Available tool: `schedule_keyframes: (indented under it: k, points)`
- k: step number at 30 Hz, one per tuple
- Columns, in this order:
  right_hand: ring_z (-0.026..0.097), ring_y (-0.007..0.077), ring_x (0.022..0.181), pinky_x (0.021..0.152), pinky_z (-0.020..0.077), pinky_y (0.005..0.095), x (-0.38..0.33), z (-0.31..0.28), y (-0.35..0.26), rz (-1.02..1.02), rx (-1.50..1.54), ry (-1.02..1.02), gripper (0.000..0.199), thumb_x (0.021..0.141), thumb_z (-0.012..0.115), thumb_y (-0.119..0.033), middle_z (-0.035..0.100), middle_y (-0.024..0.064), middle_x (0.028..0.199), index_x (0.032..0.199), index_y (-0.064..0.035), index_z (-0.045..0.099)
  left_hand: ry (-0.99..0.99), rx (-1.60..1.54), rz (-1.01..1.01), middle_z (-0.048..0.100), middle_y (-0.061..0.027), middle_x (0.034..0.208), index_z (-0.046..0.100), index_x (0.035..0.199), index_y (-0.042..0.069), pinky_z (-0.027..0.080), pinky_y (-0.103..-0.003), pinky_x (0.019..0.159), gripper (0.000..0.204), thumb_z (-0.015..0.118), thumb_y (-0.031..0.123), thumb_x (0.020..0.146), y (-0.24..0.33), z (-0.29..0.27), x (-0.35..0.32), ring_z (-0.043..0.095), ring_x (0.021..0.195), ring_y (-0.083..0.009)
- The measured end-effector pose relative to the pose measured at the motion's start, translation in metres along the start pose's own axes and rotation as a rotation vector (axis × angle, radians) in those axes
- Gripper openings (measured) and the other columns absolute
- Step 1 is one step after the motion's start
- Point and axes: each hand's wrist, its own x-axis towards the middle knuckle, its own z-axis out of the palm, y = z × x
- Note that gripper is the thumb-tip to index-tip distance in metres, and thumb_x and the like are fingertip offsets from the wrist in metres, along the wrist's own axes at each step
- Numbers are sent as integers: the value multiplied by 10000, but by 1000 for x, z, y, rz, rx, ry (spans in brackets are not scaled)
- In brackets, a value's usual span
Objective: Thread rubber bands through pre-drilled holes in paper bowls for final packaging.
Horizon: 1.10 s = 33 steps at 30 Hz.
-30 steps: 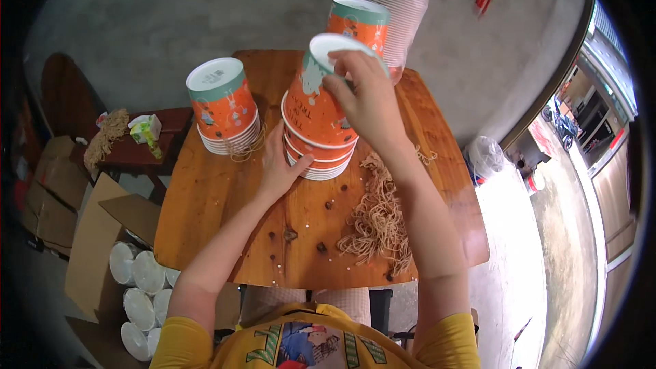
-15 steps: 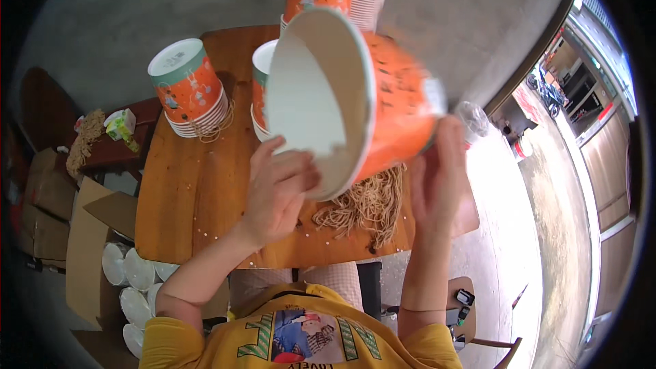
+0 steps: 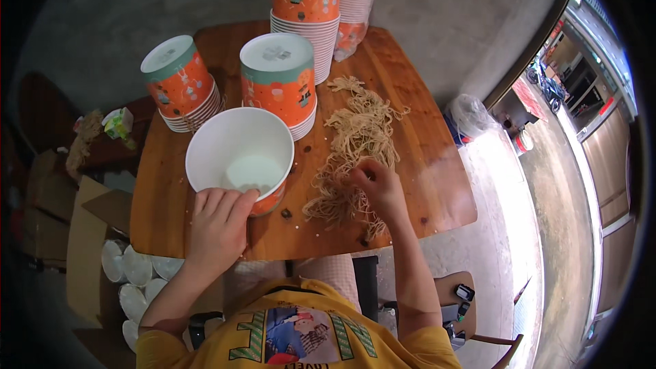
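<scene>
An orange paper bowl (image 3: pixel 239 157) with a white inside stands upright and empty on the wooden table (image 3: pixel 171 219). My left hand (image 3: pixel 219 222) grips its near rim and side. My right hand (image 3: pixel 376 188) reaches into a loose heap of pale dry noodles (image 3: pixel 359 137) on the table to the right of the bowl, fingers pinched on some strands. Three stacks of upside-down orange bowls stand behind: one at the left (image 3: pixel 179 82), one in the middle (image 3: pixel 279 82), a taller one at the back (image 3: pixel 306 7).
A bagged stack of bowls (image 3: pixel 355 0) leans at the table's far edge. White lids (image 3: pixel 133 270) lie in a cardboard box (image 3: pixel 82 232) at the lower left. A plastic bag (image 3: pixel 471 113) sits on the floor at right. Small dark crumbs dot the table.
The bowl was lifted off the middle stack with both hands, turned over and set upright on the table. My right hand has let go of it and moved into the noodles.
</scene>
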Motion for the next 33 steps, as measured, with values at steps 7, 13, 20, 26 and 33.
schedule_keyframes:
  k: [7, 13, 20, 26, 33]
  points:
    - [355, -7, 574, 511, 288, 183, -7, -21, -75, -209, 493, -100, 140, 956, 615, -174, 485, -101, 686, 870, -66, 634, 67, -123, -73, 579, -113, 992, 566, 1202, 37, 421, -396, 853, 381, 628, -14, 829, 15, -18, 22, 559, 891, -296]
    - [494, 9, 724, 658, 399, 167, -23, -20, -118, -328, 588, -229, 120, 952, 630, -144, 605, -54, 819, 921, -29, 642, 91, -807, -224, 595, -96, 1199, 581, 1184, 53, 474, -322, 824, 310, 648, 55, 881, 30, -19, 85, 576, 1060, -220]
    - [444, -3, 681, 609, 378, 166, -13, -21, -120, -434, 488, -194, 74, 928, 646, -83, 564, -71, 787, 888, -28, 618, -328, -1277, -297, 636, -26, 982, 606, 1080, 26, 474, -276, 806, 166, 590, 101, 933, 8, -14, 127, 571, 876, -119]
    - [418, 6, 642, 591, 370, 169, -3, -27, -91, -396, 259, 5, 116, 885, 640, -44, 501, -68, 707, 801, -43, 560, -346, -845, -199, 597, -18, 872, 603, 927, 25, 464, -274, 776, 74, 599, 99, 923, -9, -15, 125, 561, 839, -105]
    - [462, 68, 623, 580, 416, 231, 4, -29, -57, -246, 255, 100, 101, 847, 649, -19, 527, -23, 702, 802, -22, 559, -393, -872, -280, 574, -25, 895, 593, 876, 25, 446, -277, 785, 98, 627, 114, 902, -22, -10, 115, 546, 854, -118]
